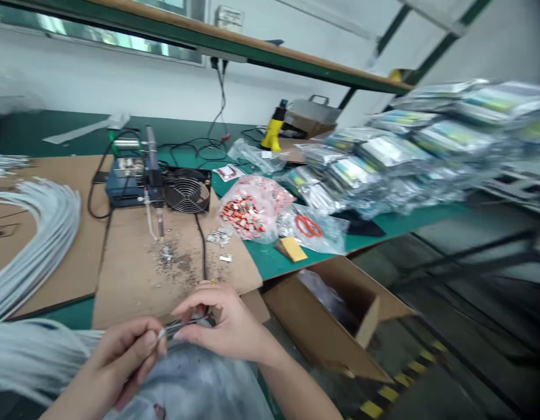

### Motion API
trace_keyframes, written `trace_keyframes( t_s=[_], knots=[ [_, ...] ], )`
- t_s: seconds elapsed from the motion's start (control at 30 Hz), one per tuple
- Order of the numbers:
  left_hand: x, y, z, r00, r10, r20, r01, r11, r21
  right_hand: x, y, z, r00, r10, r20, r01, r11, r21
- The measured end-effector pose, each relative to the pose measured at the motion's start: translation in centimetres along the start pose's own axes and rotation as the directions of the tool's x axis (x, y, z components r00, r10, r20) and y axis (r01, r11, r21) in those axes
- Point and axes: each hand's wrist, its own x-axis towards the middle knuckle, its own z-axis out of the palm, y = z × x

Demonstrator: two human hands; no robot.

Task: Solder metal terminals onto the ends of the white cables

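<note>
At the bottom centre, my left hand (132, 359) is closed, with thumb and fingertip pinching the end of a white cable (161, 333). Beside it on the right, my right hand (226, 321) curls around thin grey wires (193, 324) that run towards the left fingertips. What lies deeper in the right palm is partly hidden and blurred. A large bundle of white cables (38, 353) reaches the left hand from the left. Beyond the hands stands a blue bench machine (125, 184) with a nozzle pointing down at scattered metal bits (166, 252) on cardboard.
A black fan (188, 191) stands by the machine. To its right lie a bag of small orange parts (246, 216), a yellow sponge (294, 249) and stacked clear packets (392, 143). An open cardboard box (322, 326) sits below the table edge. Another cable coil (46, 233) lies left.
</note>
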Motion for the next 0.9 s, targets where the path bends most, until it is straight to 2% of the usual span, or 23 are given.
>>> trace_keyframes(
  t_s=[0.1,0.23,0.4,0.47,0.57,0.67,0.77,0.83,0.9],
  knots=[
    [0.0,0.9,0.4,0.997,0.0,0.077,0.004,0.998,-0.06,0.8,-0.5,0.4,0.995,-0.039,0.092,0.045,0.997,-0.065],
    [-0.1,0.2,-0.2,0.981,0.07,0.182,-0.053,0.994,-0.094,1.1,-1.8,0.6,0.984,-0.083,0.157,0.104,0.986,-0.132],
    [-0.8,0.2,-0.3,0.979,0.062,0.194,-0.043,0.994,-0.104,0.6,-2.8,0.8,0.976,-0.118,0.182,0.153,0.97,-0.188],
    [-1.1,0.3,-0.4,0.981,0.063,0.182,-0.045,0.994,-0.102,0.4,-2.5,1.3,0.981,-0.129,0.145,0.147,0.982,-0.122],
    [-1.2,0.3,-0.5,0.979,0.099,0.178,-0.078,0.989,-0.122,0.2,-1.5,2.8,0.989,-0.145,0.037,0.142,0.986,0.089],
    [-1.1,0.3,-0.4,0.977,0.133,0.166,-0.11,0.984,-0.144,0.2,-0.3,4.6,0.986,-0.143,-0.08,0.161,0.941,0.297],
    [-1.4,0.4,-0.2,0.976,0.146,0.159,-0.124,0.982,-0.139,0.6,0.5,5.7,0.982,-0.074,-0.173,0.153,0.851,0.502],
    [-1.9,0.3,-0.3,0.983,0.153,0.099,-0.141,0.983,-0.119,1.0,0.7,5.8,0.958,-0.014,-0.287,0.192,0.774,0.604],
    [-2.6,0.0,-1.0,0.979,0.201,-0.041,-0.202,0.979,-0.02,1.2,1.0,5.6,0.921,0.029,-0.389,0.241,0.744,0.624]
  ],
)
